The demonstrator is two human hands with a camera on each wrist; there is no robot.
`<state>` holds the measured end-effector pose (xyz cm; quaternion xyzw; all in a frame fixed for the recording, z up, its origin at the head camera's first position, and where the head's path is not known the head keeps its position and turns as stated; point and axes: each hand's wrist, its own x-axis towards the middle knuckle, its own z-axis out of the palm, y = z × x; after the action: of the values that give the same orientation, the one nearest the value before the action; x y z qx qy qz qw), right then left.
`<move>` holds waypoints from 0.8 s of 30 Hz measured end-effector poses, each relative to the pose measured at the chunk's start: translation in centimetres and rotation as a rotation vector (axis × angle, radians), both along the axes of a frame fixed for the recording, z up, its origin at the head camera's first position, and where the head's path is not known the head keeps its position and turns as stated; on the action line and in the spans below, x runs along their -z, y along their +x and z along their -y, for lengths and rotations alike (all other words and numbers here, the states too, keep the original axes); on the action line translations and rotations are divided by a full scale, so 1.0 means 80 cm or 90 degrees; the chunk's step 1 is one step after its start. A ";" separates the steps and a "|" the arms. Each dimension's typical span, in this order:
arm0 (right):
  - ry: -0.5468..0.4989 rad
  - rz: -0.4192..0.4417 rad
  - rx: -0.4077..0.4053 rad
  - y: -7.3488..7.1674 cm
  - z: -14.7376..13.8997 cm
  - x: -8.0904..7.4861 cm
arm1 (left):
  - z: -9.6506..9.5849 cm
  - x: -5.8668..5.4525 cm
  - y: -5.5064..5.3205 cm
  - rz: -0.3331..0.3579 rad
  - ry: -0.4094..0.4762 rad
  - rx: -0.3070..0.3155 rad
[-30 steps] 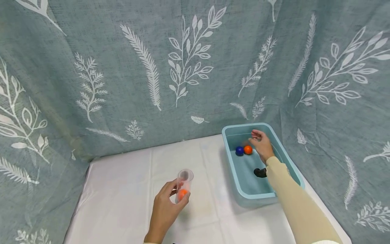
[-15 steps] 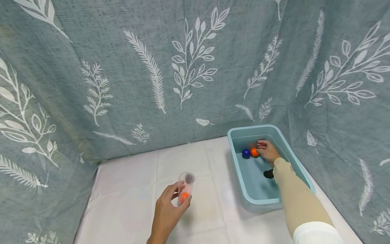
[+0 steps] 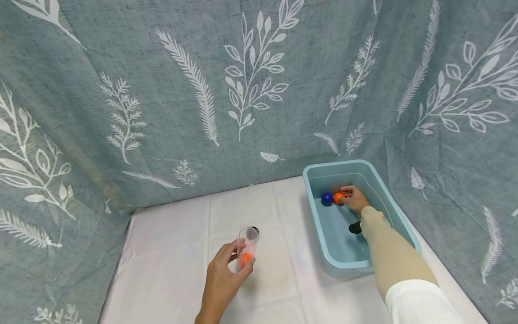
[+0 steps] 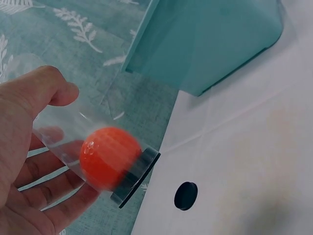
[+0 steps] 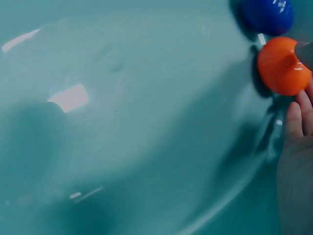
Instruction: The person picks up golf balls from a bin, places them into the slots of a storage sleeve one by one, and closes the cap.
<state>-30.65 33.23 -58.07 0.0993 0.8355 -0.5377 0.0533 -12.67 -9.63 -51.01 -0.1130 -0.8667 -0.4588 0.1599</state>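
Note:
My left hand (image 3: pixel 222 276) grips a clear tube (image 4: pixel 68 122), holding it above the table. Inside the tube, at its lower end against a dark end cap (image 4: pixel 137 178), lies an orange ball (image 4: pixel 110 157). In the head view the upper end of the tube looks open. My right hand (image 3: pixel 356 200) reaches down into the light blue bin (image 3: pixel 319 240). Its thumb and fingers pinch a second orange ball (image 5: pixel 283 66) on the bin floor. Right beside that one sits a dark blue ball (image 5: pixel 268 15). Some of the right fingers lie outside the right wrist view.
On the white tablecloth (image 3: pixel 170 265) a small round black cap (image 4: pixel 186 196) lies near the tube, mostly hidden behind it in the head view. A dark object (image 3: pixel 355 227) shows beside the right sleeve. Leaf-patterned cloth (image 3: pixel 182 112) hangs behind and at the sides.
My right hand has come down inside the bin from above the balls and now has the orange one between its fingers. The left hand still holds the tube, almost unmoved.

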 end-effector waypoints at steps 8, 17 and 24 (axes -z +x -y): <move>0.048 0.003 -0.041 0.001 0.000 0.007 | 0.009 0.001 0.001 -0.003 0.009 -0.010; 0.056 0.008 -0.074 -0.002 -0.006 -0.002 | 0.011 0.003 0.004 -0.011 0.008 -0.005; 0.025 0.011 -0.057 -0.002 -0.005 -0.013 | 0.013 0.005 0.004 -0.023 0.004 -0.001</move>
<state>-30.79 33.64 -57.00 0.0676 0.8490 -0.5175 0.0821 -12.37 -10.69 -51.45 -0.1204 -0.8623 -0.4593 0.1761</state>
